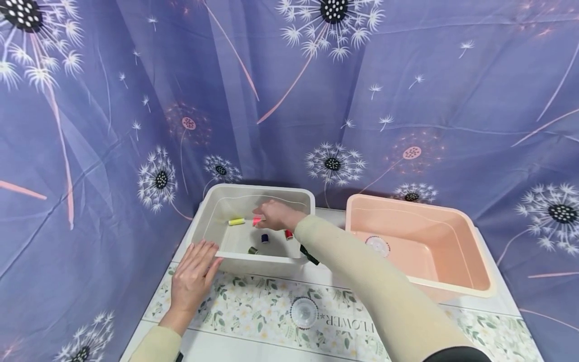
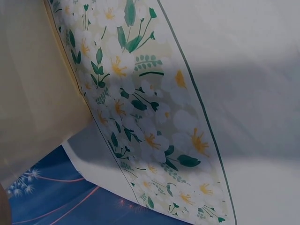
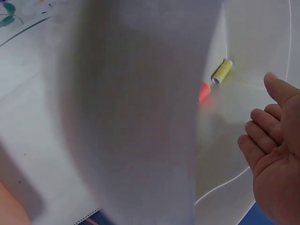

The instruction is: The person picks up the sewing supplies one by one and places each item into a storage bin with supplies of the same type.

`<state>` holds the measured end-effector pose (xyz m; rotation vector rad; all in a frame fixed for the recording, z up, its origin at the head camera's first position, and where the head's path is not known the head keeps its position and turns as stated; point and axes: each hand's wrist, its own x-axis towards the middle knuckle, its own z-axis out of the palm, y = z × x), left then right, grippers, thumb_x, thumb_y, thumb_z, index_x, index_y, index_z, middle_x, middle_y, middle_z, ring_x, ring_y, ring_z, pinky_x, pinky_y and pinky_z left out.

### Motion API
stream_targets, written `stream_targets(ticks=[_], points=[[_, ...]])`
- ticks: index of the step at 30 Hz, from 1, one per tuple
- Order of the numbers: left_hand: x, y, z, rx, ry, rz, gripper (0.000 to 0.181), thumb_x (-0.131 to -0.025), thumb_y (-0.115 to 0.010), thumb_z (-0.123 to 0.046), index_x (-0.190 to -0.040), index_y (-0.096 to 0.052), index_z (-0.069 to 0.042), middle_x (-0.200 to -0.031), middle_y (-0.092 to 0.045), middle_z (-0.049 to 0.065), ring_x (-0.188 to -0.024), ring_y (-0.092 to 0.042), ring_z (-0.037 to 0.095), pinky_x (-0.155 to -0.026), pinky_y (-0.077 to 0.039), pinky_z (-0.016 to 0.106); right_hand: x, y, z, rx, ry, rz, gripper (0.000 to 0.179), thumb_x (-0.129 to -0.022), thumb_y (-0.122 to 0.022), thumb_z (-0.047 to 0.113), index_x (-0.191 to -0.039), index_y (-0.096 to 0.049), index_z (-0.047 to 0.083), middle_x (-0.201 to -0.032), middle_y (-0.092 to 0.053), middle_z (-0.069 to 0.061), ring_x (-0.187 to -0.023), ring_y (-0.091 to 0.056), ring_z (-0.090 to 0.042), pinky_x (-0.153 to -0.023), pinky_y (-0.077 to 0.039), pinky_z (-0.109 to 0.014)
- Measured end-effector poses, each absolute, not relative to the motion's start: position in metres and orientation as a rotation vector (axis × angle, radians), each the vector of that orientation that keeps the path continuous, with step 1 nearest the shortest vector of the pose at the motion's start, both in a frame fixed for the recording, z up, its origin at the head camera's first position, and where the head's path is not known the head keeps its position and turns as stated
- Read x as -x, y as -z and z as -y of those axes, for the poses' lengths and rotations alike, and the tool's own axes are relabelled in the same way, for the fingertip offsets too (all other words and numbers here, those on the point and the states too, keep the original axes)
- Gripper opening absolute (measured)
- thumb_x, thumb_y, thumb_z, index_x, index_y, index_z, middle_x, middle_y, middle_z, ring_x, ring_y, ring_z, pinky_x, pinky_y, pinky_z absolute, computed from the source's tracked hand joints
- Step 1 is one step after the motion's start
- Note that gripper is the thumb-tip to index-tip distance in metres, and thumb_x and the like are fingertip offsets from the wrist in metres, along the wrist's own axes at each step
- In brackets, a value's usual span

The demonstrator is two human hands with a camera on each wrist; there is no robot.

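Note:
My left hand [image 1: 193, 274] rests on the front left corner of a pale grey plastic bin [image 1: 267, 260], its fingers laid over the rim. Inside that bin is my right hand [image 1: 275, 215], beside a pink thread spool [image 1: 257, 220]. In the right wrist view the right hand [image 3: 274, 140] has loosely bent fingers, the thumb apart, and holds nothing. A yellow spool [image 1: 236, 221] lies to the left of the pink one. Nearer the front are a dark blue spool [image 1: 265, 239], a red spool [image 1: 288, 234] and a dark green spool [image 1: 253, 250].
To the right stands a peach bin [image 1: 452, 286] with a clear beaded-edge dish [image 1: 377, 246] inside. A similar dish [image 1: 304, 312] sits on the flowered table cover [image 1: 253, 306] in front. A blue dandelion curtain [image 1: 271, 141] hangs behind and at left.

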<state>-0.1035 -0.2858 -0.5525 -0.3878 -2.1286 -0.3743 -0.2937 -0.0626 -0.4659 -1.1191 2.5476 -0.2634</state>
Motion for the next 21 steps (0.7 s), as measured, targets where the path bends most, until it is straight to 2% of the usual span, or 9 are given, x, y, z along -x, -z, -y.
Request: stream_targets(ticks=[3,8,21], points=[[0.104,0.552,0.285,0.391,0.378,2.125,0.051,-0.112,-0.053,-0.046,-0.125,-0.078,-0.003,-0.122,-0.078,0.018,-0.117,-0.073,0.041,-0.111,-0.053,0.059,0.295,0.465,0.06,1.103,0.24,-2.538,0.056,-0.108,-0.066,0.034,-0.157,-0.054,0.009,-0.157,-0.058,-0.009,-0.151,-0.046,-0.032,-0.13,-0.034,-0.038],[0.104,0.552,0.285,0.394,0.38,2.121,0.047,-0.11,-0.058,-0.043,-0.125,-0.078,-0.002,-0.123,-0.077,0.019,-0.117,-0.073,0.042,-0.111,-0.053,0.059,0.294,0.46,0.053,1.102,0.242,-2.521,0.054,-0.108,-0.067,0.032,-0.155,-0.056,0.008,-0.156,-0.058,-0.01,-0.149,-0.048,-0.031,-0.128,-0.037,-0.038],[0.104,0.553,0.285,0.388,0.38,2.116,0.052,-0.112,-0.052,-0.046,-0.125,-0.078,-0.003,-0.123,-0.077,0.018,-0.116,-0.073,0.042,-0.113,-0.052,0.058,0.282,0.443,0.021,1.164,0.34,-2.507,0.055,-0.106,-0.07,0.034,-0.153,-0.059,0.008,-0.152,-0.063,-0.007,-0.144,-0.055,-0.029,-0.128,-0.038,-0.043]])
